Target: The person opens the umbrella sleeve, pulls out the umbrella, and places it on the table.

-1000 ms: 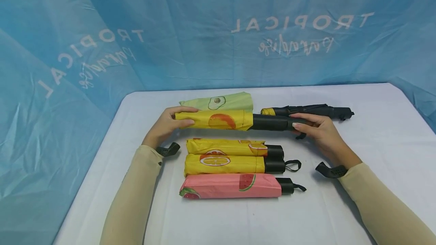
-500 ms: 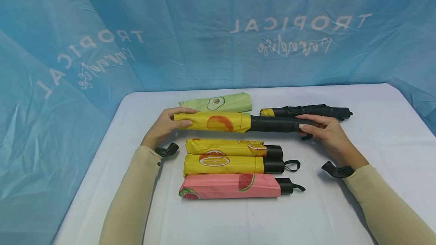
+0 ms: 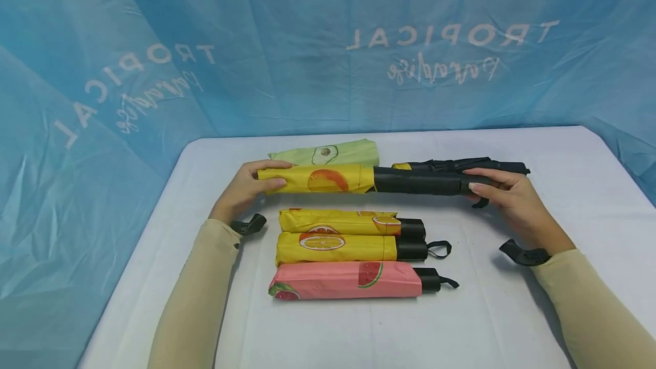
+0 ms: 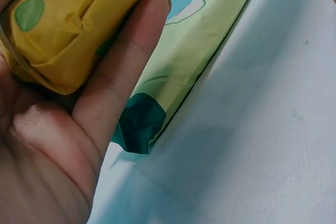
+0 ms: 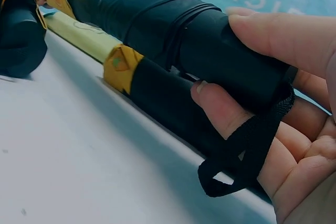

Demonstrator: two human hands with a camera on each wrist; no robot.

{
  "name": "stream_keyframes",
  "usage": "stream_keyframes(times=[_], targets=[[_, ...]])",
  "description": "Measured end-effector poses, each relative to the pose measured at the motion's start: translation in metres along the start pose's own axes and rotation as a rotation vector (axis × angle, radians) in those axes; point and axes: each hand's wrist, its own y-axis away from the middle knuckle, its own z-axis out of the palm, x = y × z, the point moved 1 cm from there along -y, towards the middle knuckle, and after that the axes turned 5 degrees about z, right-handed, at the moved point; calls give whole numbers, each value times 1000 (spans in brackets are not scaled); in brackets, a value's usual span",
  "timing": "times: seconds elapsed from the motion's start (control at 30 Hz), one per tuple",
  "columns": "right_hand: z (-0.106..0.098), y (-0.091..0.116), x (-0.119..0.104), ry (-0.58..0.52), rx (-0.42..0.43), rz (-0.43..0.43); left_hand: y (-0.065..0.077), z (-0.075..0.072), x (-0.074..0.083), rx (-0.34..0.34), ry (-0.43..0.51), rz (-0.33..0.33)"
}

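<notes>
In the head view my left hand (image 3: 241, 189) grips the far left end of a yellow mango-print umbrella sleeve (image 3: 328, 179). The black folded umbrella (image 3: 417, 181) runs out of the sleeve's right end, much of its length showing. My right hand (image 3: 512, 195) holds the umbrella by its handle end, thumb and fingers around it. A black wrist strap (image 5: 231, 171) hangs below that hand in the right wrist view. The left wrist view has the sleeve's bunched yellow end (image 4: 63, 40) lying against my palm and fingers. Umbrella and sleeve are held just above the table.
Two yellow citrus-print umbrellas (image 3: 333, 247) and a pink watermelon-print one (image 3: 348, 281) lie nearer on the white table (image 3: 328, 335). Behind the held umbrella lie a light-green avocado-print piece (image 3: 353, 153) and a black umbrella with a yellow end (image 3: 456, 164). A blue curtain (image 3: 307, 73) hangs behind.
My right hand has moved right with the umbrella, and more black shows past the sleeve. My left hand has shifted slightly left with the sleeve. The other umbrellas stay put.
</notes>
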Motion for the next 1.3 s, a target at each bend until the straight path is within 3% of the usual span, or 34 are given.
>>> stream_keyframes(times=[0.23, 0.53, 1.3], targets=[[-14, 7, 3, -95, -22, 6, 1, -2, 0, 11, -6, -6], [-32, 11, 10, -138, -14, 9, 1, -4, -4, 18, -3, -15], [-76, 18, 15, -87, -18, 35, 1, -5, -15, 9, -40, -41]])
